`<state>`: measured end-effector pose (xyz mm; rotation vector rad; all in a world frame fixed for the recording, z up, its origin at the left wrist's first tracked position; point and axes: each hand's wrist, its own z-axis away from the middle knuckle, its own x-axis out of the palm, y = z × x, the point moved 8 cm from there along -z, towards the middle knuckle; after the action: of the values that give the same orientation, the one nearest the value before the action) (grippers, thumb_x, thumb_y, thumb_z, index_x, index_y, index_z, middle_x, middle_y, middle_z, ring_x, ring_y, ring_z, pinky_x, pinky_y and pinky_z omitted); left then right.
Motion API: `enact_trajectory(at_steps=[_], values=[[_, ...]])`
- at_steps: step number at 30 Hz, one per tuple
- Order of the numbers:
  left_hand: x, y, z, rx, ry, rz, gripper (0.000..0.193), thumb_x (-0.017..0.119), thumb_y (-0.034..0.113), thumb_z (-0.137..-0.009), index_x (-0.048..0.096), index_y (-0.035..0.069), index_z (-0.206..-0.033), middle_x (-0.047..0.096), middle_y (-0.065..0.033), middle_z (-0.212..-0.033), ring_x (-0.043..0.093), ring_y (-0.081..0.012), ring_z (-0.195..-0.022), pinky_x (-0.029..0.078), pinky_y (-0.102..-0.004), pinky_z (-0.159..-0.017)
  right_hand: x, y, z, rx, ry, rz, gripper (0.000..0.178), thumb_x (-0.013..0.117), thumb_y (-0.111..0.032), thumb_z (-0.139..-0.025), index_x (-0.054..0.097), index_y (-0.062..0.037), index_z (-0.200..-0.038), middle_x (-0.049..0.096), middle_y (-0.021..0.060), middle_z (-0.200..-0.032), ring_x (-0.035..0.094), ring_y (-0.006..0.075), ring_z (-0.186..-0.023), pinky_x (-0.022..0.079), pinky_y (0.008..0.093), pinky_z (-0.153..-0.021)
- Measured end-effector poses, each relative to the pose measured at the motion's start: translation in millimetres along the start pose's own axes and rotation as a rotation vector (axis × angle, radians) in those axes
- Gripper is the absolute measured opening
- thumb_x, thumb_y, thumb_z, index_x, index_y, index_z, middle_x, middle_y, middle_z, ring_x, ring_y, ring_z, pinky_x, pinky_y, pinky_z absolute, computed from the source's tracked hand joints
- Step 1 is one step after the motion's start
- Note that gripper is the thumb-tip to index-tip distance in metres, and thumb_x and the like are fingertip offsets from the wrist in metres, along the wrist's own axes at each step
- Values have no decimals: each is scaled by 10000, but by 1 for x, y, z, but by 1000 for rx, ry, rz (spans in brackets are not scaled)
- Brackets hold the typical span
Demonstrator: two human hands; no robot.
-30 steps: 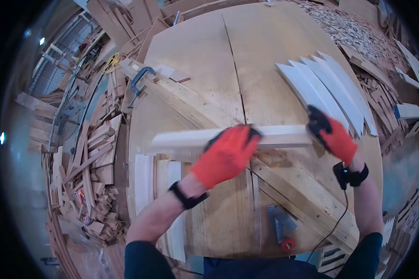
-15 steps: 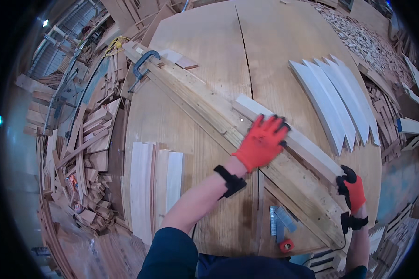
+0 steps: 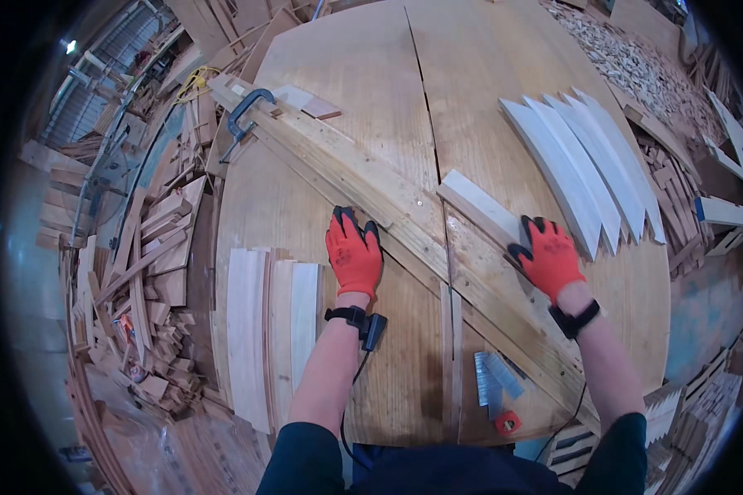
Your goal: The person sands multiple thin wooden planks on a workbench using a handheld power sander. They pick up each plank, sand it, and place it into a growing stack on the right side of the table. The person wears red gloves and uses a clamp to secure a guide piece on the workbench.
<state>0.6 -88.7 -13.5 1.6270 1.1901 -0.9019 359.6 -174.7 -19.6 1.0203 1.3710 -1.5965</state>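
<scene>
The wooden tabletop (image 3: 355,66) carries a long plank (image 3: 363,173) running from far left to near right. Pale pointed boards (image 3: 553,165) lie to the right. Just right of the plank is a wooden strip (image 3: 480,205), gripped by the right hand (image 3: 549,257) between thumb and fingers. The left hand (image 3: 355,257) is open, its fingertips at the plank's near edge. A clamp (image 3: 238,112) sits on the plank's far end.

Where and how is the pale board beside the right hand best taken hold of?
Probably across its width at the lower-right end, coming from the person's right: the right hand is at that end. The visible part of the pale board is straight and narrow, slanting upper left to lower right, and its upper-right long side faces bare tabletop, leaving room for fingers.
</scene>
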Motion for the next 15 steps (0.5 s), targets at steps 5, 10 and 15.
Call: enact_trajectory(at_steps=[5, 10, 15], values=[[2, 5, -2, 13, -6, -26, 589, 561, 286, -964, 444, -47, -1436, 418, -273, -1502, 370, -403, -1411, 242, -517, -1186, 32, -21, -19, 17, -105, 20, 597, 731, -363, -857, 574, -60, -1347, 572, 157, -1298, 532, 348, -1214, 465, 457, -1000], [6, 4, -5, 8, -11, -21, 575, 545, 267, -976, 441, -48, -1445, 408, -275, -1512, 358, -412, -1418, 241, -500, -1190, 43, -25, -31, 13, -21, -8, 591, 751, -326, -845, 576, -57, -1341, 549, 133, -1351, 525, 331, -1231, 472, 459, -992], [14, -6, -7, 9, 2, -29, 601, 543, 325, -977, 440, -43, -1441, 391, -272, -1526, 356, -398, -1424, 238, -519, -1189, 56, -36, -42, 24, -2, 30, 608, 765, -297, -832, 567, -63, -1358, 539, 118, -1378, 522, 316, -1244, 484, 457, -974]])
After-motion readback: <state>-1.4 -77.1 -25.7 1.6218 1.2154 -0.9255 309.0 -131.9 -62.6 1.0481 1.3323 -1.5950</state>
